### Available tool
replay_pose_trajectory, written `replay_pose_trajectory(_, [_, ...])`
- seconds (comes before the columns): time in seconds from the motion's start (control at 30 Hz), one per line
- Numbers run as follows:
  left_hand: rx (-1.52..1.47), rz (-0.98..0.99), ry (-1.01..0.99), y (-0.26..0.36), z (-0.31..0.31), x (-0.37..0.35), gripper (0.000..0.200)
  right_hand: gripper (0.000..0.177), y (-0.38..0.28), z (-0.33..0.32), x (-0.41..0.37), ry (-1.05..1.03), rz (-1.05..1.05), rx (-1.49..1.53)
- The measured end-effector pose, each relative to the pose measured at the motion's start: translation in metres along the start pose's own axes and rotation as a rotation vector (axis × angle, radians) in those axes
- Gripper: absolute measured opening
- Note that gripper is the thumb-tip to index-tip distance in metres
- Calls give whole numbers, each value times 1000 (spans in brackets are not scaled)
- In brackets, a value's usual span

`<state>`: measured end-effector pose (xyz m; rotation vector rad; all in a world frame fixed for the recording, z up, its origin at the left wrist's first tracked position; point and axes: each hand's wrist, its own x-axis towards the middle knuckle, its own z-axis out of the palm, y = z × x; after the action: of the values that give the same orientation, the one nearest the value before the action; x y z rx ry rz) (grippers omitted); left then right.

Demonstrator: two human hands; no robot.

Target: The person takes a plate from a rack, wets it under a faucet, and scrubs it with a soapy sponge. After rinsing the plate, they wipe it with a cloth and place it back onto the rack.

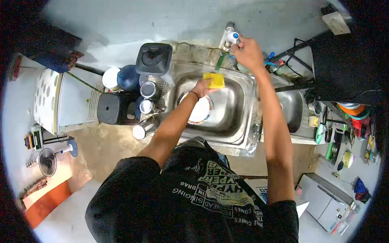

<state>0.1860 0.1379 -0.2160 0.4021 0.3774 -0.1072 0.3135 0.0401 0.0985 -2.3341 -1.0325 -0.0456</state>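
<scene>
My left hand [202, 87] is closed on a yellow sponge [216, 80] above the sink basin. Just below that hand, a white plate [200, 111] with a patterned rim lies in the steel sink [231, 129]. Up at the wall, my right hand [249, 52] has its fingers wrapped at the tap [233, 37], which has a white body with a blue mark. A green strip hangs below the tap. No water stream is visible to me.
Left of the sink stand a black lidded bin [154, 58], steel cups [148, 90] and a dark container [111, 108]. Glass jars [183, 50] line the back ledge. A black metal rack [298, 52] is at the right, beside a second basin [291, 109].
</scene>
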Motion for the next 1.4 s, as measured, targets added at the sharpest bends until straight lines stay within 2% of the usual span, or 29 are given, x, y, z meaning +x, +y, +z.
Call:
replay_pose_trajectory(0.2, [38,22,-21,-2,1,9,37,27,-8,-4,-1,-21,31,-35])
replay_pose_trajectory(0.23, [27,11,-48,-1,0,10,37,26,-4,3,1,69,-13,-66])
replay_pose_trajectory(0.27, [17,1,-75,0,0,11,37,26,2,7,1,68,-3,-55])
replay_pose_trajectory(0.3, [116,42,0,-2,1,12,36,26,8,11,2,69,7,-45])
replay_pose_trajectory(0.4, [88,1,-51,-4,-14,20,34,26,10,11,3,53,12,-69])
replay_pose_trajectory(0.43, [517,205,-152,-10,-41,36,33,26,9,11,3,45,9,-86])
replay_pose_trajectory(0.47, [923,454,-167,-7,-40,35,32,26,5,9,3,37,5,-103])
replay_pose_trajectory(0.53, [-22,-24,135,-9,-28,33,31,28,-2,5,-1,31,75,-31])
replay_pose_trajectory(0.57, [155,-31,239,-13,-38,45,31,29,-4,4,-2,19,77,-22])
replay_pose_trajectory(0.63, [642,220,-18,-11,-46,44,31,28,-8,3,-3,13,113,-56])
replay_pose_trajectory(0.7, [37,-47,-26,-5,-43,57,32,31,-14,6,3,-31,107,-187])
replay_pose_trajectory(0.73, [29,-52,64,1,-22,47,31,33,-14,9,8,-54,108,-252])
replay_pose_trajectory(0.77, [24,-59,154,12,8,32,31,36,-3,26,10,34,175,-7])
replay_pose_trajectory(0.8, [19,-67,244,16,23,22,31,32,-6,26,7,57,190,39])
replay_pose_trajectory(0.83, [-19,-93,115,21,24,20,34,28,-14,23,5,81,201,85])
replay_pose_trajectory(0.87, [40,-71,37,22,24,16,28,26,-18,24,3,104,212,134])
replay_pose_trajectory(0.9, [371,87,110,16,21,5,28,30,-7,40,0,164,273,208])
replay_pose_trajectory(0.97, [582,126,164,20,9,-5,29,35,-12,37,-15,127,310,640])
replay_pose_trajectory(1.0, [455,-3,155,22,-9,-8,29,39,-15,35,-27,106,327,856])
replay_pose_trajectory(1.03, [323,-127,147,22,-22,-7,29,45,-10,38,-41,81,257,914])
replay_pose_trajectory(1.13, [232,90,328,21,-4,-40,22,46,-15,52,-60,-59,318,1227])
replay_pose_trajectory(1.17, [164,110,298,20,-19,-44,12,43,-17,59,-56,-84,289,1095])
replay_pose_trajectory(1.27, [85,80,164,28,-27,-64,7,39,-22,80,-45,15,188,1102])
replay_pose_trajectory(1.3, [38,120,399,23,-21,-68,11,35,-22,83,-43,16,277,1105])
replay_pose_trajectory(1.4, [46,161,449,21,-17,-87,11,33,12,114,-61,-29,297,1045])
